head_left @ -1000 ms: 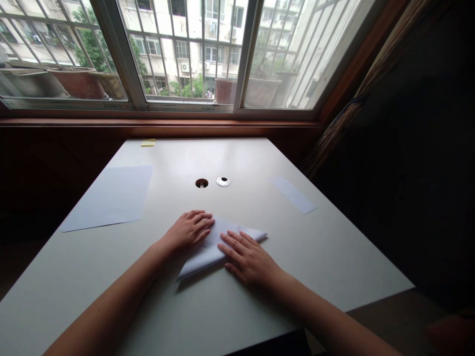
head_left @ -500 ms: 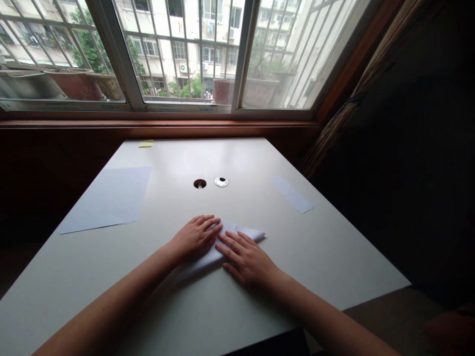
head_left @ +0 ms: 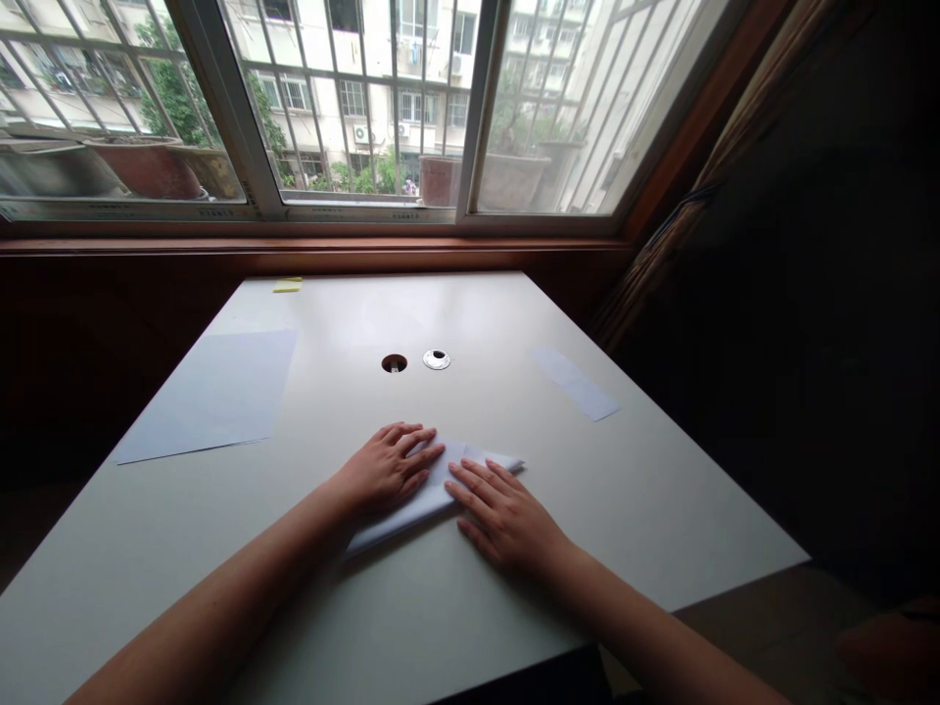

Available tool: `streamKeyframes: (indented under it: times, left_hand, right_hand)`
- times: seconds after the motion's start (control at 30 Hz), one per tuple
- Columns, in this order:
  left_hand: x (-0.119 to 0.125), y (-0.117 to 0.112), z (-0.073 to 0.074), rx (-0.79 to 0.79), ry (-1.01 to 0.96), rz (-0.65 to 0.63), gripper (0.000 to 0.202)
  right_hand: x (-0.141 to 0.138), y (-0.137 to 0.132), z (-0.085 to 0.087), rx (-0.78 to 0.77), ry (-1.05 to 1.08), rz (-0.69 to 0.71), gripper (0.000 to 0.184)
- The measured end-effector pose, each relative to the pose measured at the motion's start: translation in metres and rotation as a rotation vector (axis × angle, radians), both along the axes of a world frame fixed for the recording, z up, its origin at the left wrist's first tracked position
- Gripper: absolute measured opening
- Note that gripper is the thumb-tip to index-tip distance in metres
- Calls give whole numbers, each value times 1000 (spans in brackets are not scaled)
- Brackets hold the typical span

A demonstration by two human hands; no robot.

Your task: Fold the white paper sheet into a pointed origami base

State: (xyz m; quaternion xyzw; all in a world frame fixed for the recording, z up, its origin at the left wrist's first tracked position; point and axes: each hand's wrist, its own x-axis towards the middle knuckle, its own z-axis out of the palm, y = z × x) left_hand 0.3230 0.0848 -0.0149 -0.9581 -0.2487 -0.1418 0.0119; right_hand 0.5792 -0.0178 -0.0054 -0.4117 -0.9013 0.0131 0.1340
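A folded sheet of white paper point(head_left: 422, 501) lies on the white table point(head_left: 411, 632), shaped roughly like a triangle with one point to the right and one toward the lower left. My left hand point(head_left: 393, 465) rests flat on its upper left part, fingers stretched out and a little spread. On the right part of the folded paper lies my right hand point(head_left: 506, 514), palm down, with its fingers extended toward the left. Both hands press on the paper without gripping it. Some of the paper is hidden under the hands.
Large white sheets point(head_left: 212, 397) lie at the table's left, and a narrow paper strip point(head_left: 574, 382) at its right. A yellow slip point(head_left: 287, 285) sits by the far edge. Beside a round hole point(head_left: 395, 364) is a silver grommet cover point(head_left: 437, 359). A barred window point(head_left: 367, 127) stands behind.
My right hand has slid slightly to the right along the folded paper. My left hand stays nearly in place, with its fingers a little more spread.
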Motion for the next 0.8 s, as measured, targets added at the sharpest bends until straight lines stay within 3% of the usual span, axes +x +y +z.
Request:
streamKeyframes:
  times: [0.47,0.8]
  left_hand:
    - [-2,-3,6,-31,38,10,48]
    - [-4,-5,4,-26,43,15,48]
  right_hand:
    - [62,-26,-2,39,-53,-220,56]
    - [72,-25,1,66,-42,-278,53]
